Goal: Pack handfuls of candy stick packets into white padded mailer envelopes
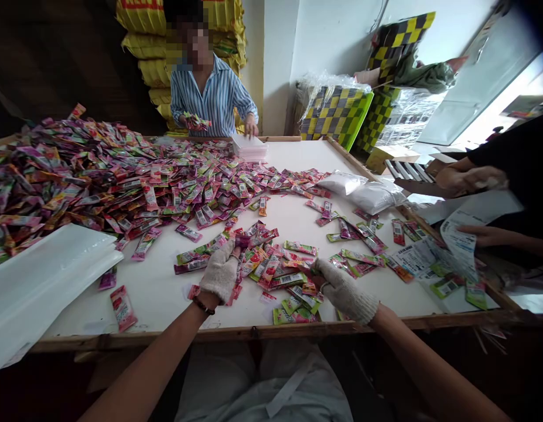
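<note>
My left hand (221, 274), in a white knit glove with bare fingertips, pinches a purple snack stick packet (243, 241) at the left side of a small pile. My right hand (347, 291), gloved the same way, is at the right edge of that pile, fingers curled together. What they grip, if anything, is hidden. Between my hands lies the pile of stick packets (271, 269), pink, green, purple and orange, many overlapping. One pink packet (123, 308) lies apart to the left.
A large heap of packets (122, 176) covers the table's left and back. White plastic bags (47, 275) lie at front left; filled white bags (372, 195) at right. Across, a person in a striped shirt (212, 94) touches stacked white bags (249, 149). At right, another person's hands hold printed sheets (462, 234).
</note>
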A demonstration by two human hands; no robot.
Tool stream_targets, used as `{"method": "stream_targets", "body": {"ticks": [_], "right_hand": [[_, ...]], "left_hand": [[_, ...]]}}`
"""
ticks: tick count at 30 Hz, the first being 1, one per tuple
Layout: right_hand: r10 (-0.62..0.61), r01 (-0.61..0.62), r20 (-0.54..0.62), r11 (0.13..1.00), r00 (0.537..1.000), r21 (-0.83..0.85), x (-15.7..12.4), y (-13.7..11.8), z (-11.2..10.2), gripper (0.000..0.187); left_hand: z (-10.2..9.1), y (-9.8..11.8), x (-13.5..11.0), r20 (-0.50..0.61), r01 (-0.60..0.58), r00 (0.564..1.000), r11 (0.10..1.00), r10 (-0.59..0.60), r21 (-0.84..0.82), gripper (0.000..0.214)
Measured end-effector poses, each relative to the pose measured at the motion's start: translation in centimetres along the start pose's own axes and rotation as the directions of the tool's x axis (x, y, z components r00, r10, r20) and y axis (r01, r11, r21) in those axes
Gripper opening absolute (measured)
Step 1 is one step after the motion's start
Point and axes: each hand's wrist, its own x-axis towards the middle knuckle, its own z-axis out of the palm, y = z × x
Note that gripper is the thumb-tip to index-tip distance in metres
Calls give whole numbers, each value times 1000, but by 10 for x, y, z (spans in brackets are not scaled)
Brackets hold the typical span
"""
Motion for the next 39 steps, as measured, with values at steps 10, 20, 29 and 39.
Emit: {"method": "stream_targets", "body": {"ticks": [10,20,29,39], "right_hand": [[242,-163,239,937,940,-310,69,-6,7,37],[174,-171,-3,963,985,-207,76,1,-4,28],[360,-254,221,882,906,-397,106,-28,21,25],[-108,164,192,938,976,-306,54,-28,-10,22]], "left_hand": [[75,28,-1,346,-119,933,815,-104,567,21],[19,18,10,90,-26,996,924,-9,382,40],[37,6,21,287,-87,953,822,-96,563,30],[36,21,21,273,-42,958,903,-85,428,40]]}}
